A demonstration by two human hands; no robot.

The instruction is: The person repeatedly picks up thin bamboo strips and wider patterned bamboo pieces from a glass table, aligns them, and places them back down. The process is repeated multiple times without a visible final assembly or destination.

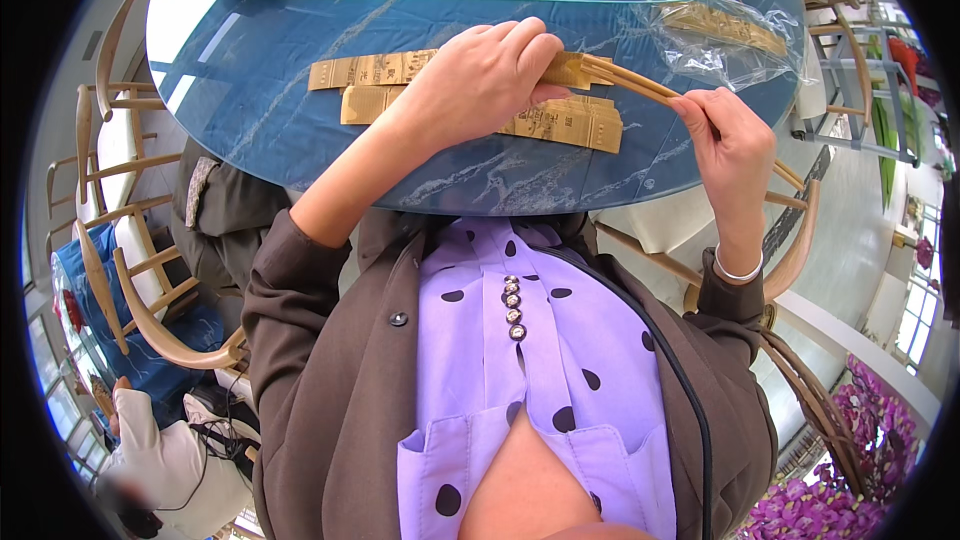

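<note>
Apparently the sleeving was only partly through. Near the top centre of the frame the left hand (478,75) was closed on a tan paper sleeve (566,70), while the right hand (728,135), at the upper right, pinched a pair of wooden chopsticks (632,82) whose tips sat in the sleeve's mouth, most of their length outside it. Several more sleeves (560,122) lay flat on the blue glass tabletop (250,90) just under the hands. A clear plastic bag (735,35) at the upper right held more chopsticks, which suggested a good deal remained.
</note>
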